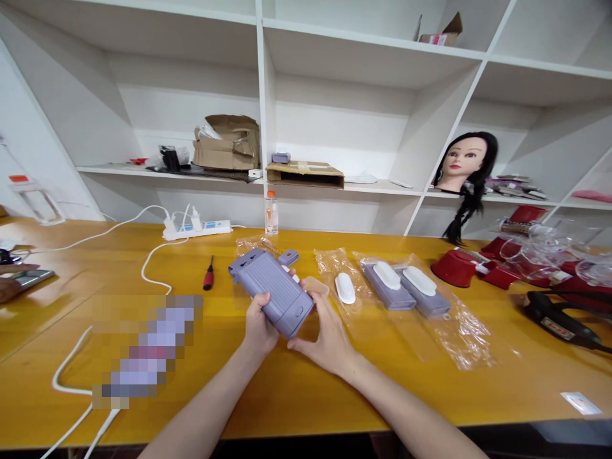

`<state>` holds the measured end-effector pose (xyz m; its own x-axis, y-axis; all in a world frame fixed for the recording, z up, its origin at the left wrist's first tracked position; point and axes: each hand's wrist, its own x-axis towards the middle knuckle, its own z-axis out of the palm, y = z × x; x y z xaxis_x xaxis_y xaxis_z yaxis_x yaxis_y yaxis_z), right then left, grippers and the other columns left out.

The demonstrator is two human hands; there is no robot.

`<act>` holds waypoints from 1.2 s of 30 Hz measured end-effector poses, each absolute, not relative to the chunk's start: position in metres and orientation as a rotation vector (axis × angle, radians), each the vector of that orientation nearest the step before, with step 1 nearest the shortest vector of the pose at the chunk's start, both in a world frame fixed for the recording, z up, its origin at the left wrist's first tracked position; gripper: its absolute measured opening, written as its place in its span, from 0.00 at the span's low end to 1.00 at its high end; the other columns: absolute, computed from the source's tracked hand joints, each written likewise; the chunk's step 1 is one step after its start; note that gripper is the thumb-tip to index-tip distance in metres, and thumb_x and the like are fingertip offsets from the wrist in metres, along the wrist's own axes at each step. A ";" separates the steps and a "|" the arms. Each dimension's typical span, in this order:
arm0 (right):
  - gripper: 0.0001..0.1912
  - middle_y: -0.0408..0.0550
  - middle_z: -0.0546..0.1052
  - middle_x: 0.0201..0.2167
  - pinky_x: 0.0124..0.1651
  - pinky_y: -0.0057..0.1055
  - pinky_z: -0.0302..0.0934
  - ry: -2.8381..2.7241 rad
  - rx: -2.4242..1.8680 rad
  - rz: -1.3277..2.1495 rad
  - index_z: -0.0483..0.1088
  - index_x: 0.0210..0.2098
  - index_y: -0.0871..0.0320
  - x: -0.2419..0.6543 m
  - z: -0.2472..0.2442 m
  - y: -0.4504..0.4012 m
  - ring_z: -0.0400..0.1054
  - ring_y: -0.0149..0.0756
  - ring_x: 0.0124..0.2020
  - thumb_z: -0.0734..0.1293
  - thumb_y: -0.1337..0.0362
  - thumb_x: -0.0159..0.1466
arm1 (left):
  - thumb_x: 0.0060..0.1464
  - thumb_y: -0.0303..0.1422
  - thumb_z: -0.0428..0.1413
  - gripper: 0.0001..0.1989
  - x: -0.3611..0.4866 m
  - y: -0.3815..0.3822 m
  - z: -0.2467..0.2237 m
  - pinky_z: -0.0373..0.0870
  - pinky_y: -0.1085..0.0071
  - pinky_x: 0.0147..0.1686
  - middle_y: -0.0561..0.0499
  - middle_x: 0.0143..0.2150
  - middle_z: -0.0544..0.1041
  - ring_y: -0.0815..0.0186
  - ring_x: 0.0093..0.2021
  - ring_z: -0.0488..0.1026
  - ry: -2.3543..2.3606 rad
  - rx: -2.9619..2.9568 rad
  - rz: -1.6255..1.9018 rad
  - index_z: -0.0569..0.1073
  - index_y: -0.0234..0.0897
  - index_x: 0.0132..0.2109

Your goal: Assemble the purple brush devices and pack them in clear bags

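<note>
A ribbed purple plastic case [275, 287] is held above the wooden table, tilted, its open slotted end pointing away to the upper left. My left hand [261, 322] grips its near left side, the thumb lying on top. At its right lower end is my right hand [327, 335], with thumb and fingers around the corner. Just beyond the case lies a small purple piece [288, 257]. To the right, a white oval brush-like part [345, 288] rests on clear plastic. Farther right, two purple cases [389, 290] [428, 296] lie on plastic bags with white oval parts on top.
A red screwdriver [209, 278], power strip [203, 229] with white cables and a blurred-out device [153, 350] are at left. An orange-capped bottle [271, 213] stands behind. Red parts [454, 268] and a black tool [559, 322] are at right. Another person's hand [12, 284] shows far left.
</note>
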<state>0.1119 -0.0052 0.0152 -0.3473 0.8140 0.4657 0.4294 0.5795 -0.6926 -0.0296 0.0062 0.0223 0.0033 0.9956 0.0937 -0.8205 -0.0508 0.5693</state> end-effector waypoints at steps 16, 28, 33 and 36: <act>0.24 0.37 0.68 0.30 0.30 0.24 0.61 -1.176 -0.717 1.804 0.59 0.38 0.52 0.108 0.017 0.003 0.63 0.25 0.27 0.70 0.71 0.43 | 0.33 0.31 0.53 0.30 -0.029 0.003 0.016 0.66 0.56 0.46 0.45 0.40 0.77 0.51 0.46 0.70 0.470 0.718 1.386 0.68 0.34 0.50; 0.37 0.41 0.72 0.37 0.35 0.27 0.61 -1.241 -0.619 1.866 0.60 0.48 0.51 0.110 0.019 0.004 0.67 0.32 0.35 0.73 0.70 0.40 | 0.34 0.30 0.54 0.28 -0.032 0.003 0.012 0.64 0.54 0.49 0.43 0.45 0.76 0.49 0.50 0.68 0.405 0.802 1.296 0.70 0.35 0.49; 0.32 0.40 0.74 0.33 0.34 0.26 0.60 -1.282 -0.616 1.808 0.64 0.44 0.55 0.110 0.020 0.003 0.66 0.30 0.32 0.73 0.73 0.39 | 0.35 0.30 0.54 0.28 -0.033 0.002 0.011 0.63 0.54 0.50 0.42 0.46 0.75 0.49 0.51 0.67 0.318 0.822 1.236 0.69 0.33 0.50; 0.28 0.40 0.74 0.32 0.34 0.26 0.59 -1.274 -0.662 1.772 0.66 0.40 0.56 0.110 0.021 0.002 0.66 0.30 0.30 0.73 0.73 0.39 | 0.35 0.31 0.53 0.28 -0.033 0.003 0.010 0.64 0.55 0.48 0.43 0.41 0.77 0.50 0.50 0.68 0.338 0.804 1.263 0.70 0.34 0.49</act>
